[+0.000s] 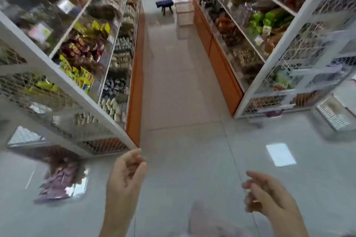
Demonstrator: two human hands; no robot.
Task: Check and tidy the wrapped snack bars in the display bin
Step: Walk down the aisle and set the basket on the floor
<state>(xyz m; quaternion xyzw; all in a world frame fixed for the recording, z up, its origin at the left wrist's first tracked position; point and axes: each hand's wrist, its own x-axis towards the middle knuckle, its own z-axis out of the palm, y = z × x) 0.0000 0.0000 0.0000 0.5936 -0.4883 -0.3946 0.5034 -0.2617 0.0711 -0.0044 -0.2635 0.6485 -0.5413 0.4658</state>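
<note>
Left hand (126,177), right hand (269,196) (empty) face open aisle (179,82).

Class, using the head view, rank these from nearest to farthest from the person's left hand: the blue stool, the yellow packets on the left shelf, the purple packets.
1. The purple packets, low on the left, beside the left hand.
2. The yellow packets, further up the left shelf.
3. The blue stool, at the far end of the aisle.
</note>
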